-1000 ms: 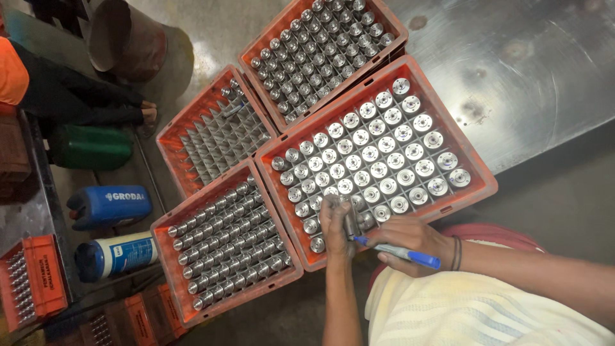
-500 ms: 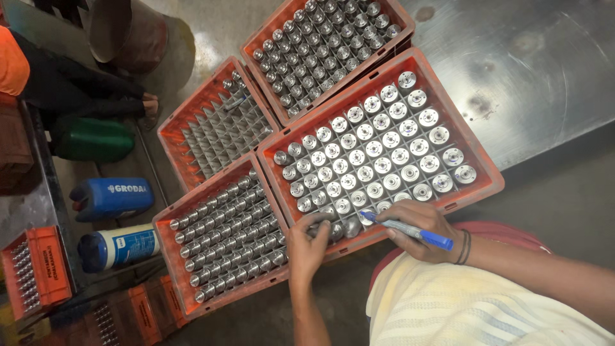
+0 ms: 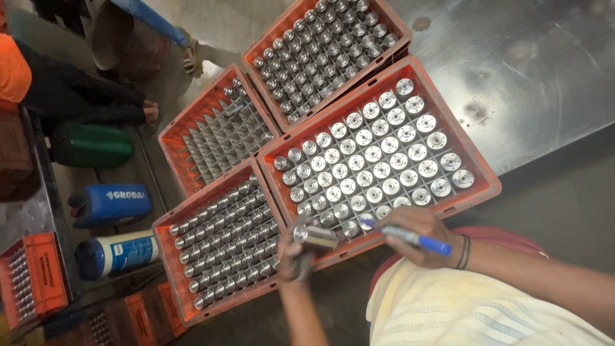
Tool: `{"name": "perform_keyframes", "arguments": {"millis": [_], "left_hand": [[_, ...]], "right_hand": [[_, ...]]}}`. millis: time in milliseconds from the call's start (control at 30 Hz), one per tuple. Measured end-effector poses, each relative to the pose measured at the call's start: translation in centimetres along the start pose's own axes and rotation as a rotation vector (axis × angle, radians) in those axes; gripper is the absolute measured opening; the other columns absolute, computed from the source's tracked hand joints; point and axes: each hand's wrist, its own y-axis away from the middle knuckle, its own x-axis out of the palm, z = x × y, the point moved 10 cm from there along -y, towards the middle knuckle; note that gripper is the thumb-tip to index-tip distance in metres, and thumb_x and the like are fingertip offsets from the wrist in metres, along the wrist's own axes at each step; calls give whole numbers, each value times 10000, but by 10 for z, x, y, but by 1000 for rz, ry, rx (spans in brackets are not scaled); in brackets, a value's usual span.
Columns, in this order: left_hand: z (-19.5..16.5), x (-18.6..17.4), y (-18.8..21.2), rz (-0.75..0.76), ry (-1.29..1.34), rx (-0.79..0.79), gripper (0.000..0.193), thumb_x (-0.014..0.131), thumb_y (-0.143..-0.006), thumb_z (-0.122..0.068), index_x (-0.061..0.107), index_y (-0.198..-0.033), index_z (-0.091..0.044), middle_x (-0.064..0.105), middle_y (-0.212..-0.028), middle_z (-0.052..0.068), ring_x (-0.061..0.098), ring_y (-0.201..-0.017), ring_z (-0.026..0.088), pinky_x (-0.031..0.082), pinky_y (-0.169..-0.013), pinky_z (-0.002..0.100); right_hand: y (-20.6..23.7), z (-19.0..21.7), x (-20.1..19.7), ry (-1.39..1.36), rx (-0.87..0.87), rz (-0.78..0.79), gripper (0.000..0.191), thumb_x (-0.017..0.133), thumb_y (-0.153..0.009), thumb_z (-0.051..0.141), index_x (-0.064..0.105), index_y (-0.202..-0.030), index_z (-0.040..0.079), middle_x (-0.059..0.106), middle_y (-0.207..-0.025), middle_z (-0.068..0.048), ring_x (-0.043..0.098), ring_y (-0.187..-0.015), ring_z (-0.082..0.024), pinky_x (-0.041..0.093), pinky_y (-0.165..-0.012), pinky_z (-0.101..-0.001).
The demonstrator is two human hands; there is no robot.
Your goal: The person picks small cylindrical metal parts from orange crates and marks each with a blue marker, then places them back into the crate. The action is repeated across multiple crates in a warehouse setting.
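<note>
Nearest the body, the left hand (image 3: 296, 256) is closed around a metal cylinder (image 3: 315, 236), lifted just beside the right hand (image 3: 413, 232), whose fingers pinch a blue pen (image 3: 410, 238). Just beyond both hands lies the orange crate (image 3: 477, 168) of upright cylinders; farther off, three more crates.

Both forearms bare, no sleeves, no gloves on left hand (image 3: 296, 256) or right hand (image 3: 416, 227). Right wrist: thin dark band (image 3: 464, 252). Lap covered w/ pale yellow cloth (image 3: 461, 307), faint white stripes.
</note>
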Motion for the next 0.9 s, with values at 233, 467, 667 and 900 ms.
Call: {"name": "perform_keyframes", "arguments": {"millis": [233, 467, 667, 900], "left_hand": [[93, -6, -25, -246, 15, 27, 508, 408, -1161, -386, 646, -1255, 52, 671, -1026, 89, 646, -891, 141, 541, -776, 306], [92, -12, -22, -331, -28, 30, 363, 516, -1023, -346, 565, -1241, -59, 663, -924, 51, 667, -709, 161, 550, -573, 311], [96, -6, -26, -225, 94, -1, 348, 615, -916, -244, 529, -1211, -80, 686, -890, 100, 685, -696, 196, 588, -587, 338], [-17, 35, 12, -309, -1520, 259, 282, 740, -907, -308, 715, -1023, -53, 752, -915, 142, 689, -802, 271, 526, -656, 397]], "right_hand": [[-8, 16, 19, -7, -142, 41, 242, 726, -816, 91, 680, -1049, 45, 674, -902, -86, 669, -787, -274, 537, -681, -381], [2, 3, 16, -137, -29, -7, 253, 672, -853, 69, 664, -1101, 22, 676, -929, -99, 691, -807, -263, 554, -710, -372], [3, 1, 24, -116, 14, 20, 273, 690, -821, 61, 671, -1090, 15, 680, -904, -108, 683, -768, -278, 543, -689, -380], [1, 3, 27, -88, -15, 65, 243, 696, -842, 73, 676, -1079, 23, 691, -906, -111, 679, -772, -285, 527, -678, -387]]}}
